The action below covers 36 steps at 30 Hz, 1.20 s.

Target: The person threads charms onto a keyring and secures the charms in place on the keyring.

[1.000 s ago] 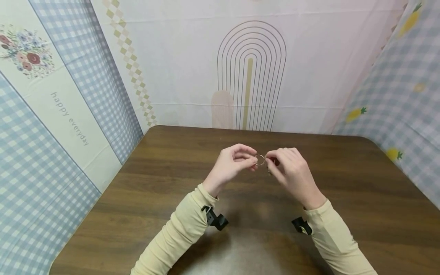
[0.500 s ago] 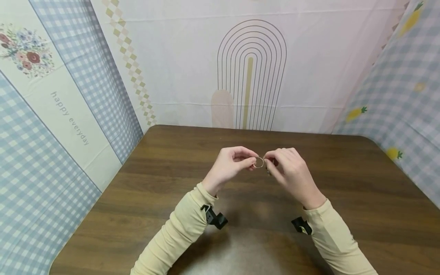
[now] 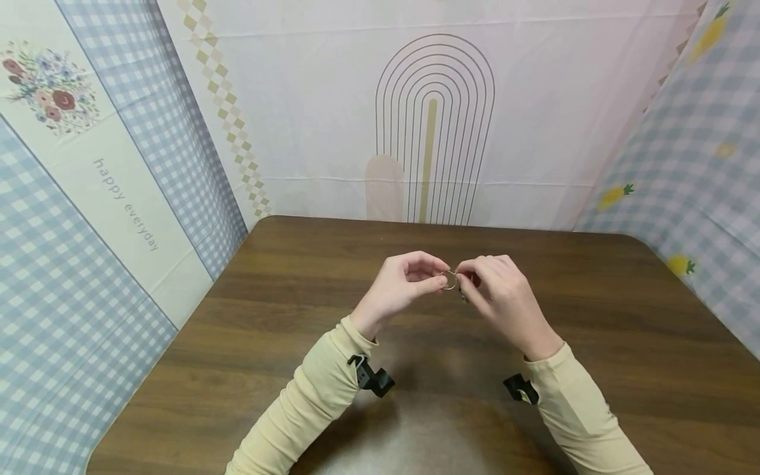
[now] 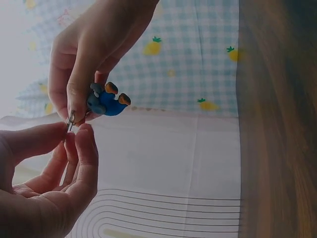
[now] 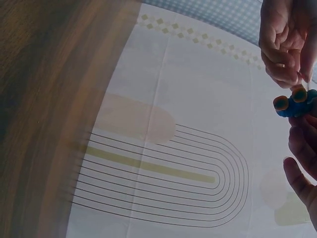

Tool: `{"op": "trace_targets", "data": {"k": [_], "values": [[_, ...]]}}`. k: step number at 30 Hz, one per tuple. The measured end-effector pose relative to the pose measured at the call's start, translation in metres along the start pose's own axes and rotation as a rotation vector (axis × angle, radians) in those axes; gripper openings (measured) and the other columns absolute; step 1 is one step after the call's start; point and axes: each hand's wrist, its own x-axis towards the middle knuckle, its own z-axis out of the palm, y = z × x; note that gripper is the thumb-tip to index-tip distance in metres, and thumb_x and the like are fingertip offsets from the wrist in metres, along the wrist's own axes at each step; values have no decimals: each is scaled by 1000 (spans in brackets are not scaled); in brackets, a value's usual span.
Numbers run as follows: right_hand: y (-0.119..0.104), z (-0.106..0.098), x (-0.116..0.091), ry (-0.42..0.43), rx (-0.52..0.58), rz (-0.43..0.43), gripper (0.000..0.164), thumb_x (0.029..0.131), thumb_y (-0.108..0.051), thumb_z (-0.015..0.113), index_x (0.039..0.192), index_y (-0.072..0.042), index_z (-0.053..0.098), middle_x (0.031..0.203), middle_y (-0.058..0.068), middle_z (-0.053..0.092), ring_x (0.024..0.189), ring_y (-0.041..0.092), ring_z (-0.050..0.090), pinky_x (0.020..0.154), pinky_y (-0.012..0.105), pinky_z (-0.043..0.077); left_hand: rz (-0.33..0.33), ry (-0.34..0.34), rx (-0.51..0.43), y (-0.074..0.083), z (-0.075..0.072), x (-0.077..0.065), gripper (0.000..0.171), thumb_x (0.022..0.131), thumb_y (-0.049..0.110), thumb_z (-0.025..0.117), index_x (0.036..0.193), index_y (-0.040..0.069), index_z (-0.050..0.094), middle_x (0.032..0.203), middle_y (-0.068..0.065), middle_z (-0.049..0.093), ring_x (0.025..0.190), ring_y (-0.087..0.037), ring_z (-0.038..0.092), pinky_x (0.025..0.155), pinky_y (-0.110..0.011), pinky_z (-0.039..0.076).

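Over the table, both hands meet at a thin metal key ring [image 3: 456,282]. My left hand [image 3: 404,280] pinches its left side between thumb and fingertips. On the other side, my right hand [image 3: 495,290] pinches the keychain where the ring joins it, thumb against forefinger. A small blue figurine [image 4: 114,105] with orange-brown feet and a grey head hangs from it, close beside the right fingers in the left wrist view. In the right wrist view the figurine [image 5: 296,106] shows between the two hands. Part of the ring is hidden behind the left fingertips.
A brown wooden table [image 3: 297,277] lies beneath the hands, its far edge against a white cloth [image 3: 315,119] printed with arches. Blue checked cloths hang at left and right. Black straps with mounts [image 3: 373,379] sit on both sleeves.
The left hand has shifted slightly right along the ring, its thumb and fingers regripping. The ring has tipped slightly and sits a little lower. The right hand has hardly moved.
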Motion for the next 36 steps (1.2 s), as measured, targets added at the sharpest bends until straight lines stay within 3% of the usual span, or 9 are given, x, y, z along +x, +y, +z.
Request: {"op": "trace_targets", "data": {"k": [6,10,15,19,24,31,36], "values": [[-5,1,-1,-34,-22,10,11,80,3,72,87,-2,65,74,3,62,67,13,54,73,32,44,9,-23,-4,-1,-3,-3,21,89,2,65,109,-6,67,100,-24,70,76,-11,68,73,-27,58],[-3,3,-3,-85,-35,15,17,76,5,74,86,-4,64,74,2,62,69,13,55,75,32,44,37,-35,78,-6,-4,-1,18,90,3,65,106,-4,70,96,-23,71,73,-4,64,69,-23,56],[0,6,-5,-146,-26,29,16,77,2,73,88,-6,64,75,0,63,71,13,57,75,33,44,49,-52,183,-9,-6,0,15,90,5,66,103,0,72,97,-20,73,80,-15,68,75,-25,57],[1,8,-7,-219,-23,59,13,81,-1,72,90,-7,63,76,-1,63,72,13,57,75,34,45,39,-86,227,-12,-8,1,17,88,6,68,104,1,70,93,-18,71,82,-26,68,71,-23,55],[3,11,-10,-294,2,120,11,85,-2,69,92,-7,62,77,-1,62,72,12,53,72,34,45,7,-91,225,-14,-10,2,23,85,0,69,108,-1,67,94,-18,68,78,-16,68,71,-25,56],[8,17,-16,-349,260,267,10,91,0,63,96,-9,61,83,-2,68,77,7,62,68,25,52,16,-91,267,-15,-13,3,16,88,6,68,104,2,72,99,-15,74,81,-11,69,74,-23,56],[10,21,-21,-394,407,339,9,92,0,61,96,-8,59,77,-1,69,67,5,62,64,22,53,24,-114,326,-16,-15,3,13,90,6,65,100,3,74,95,-13,75,79,-11,68,73,-24,56]]}}
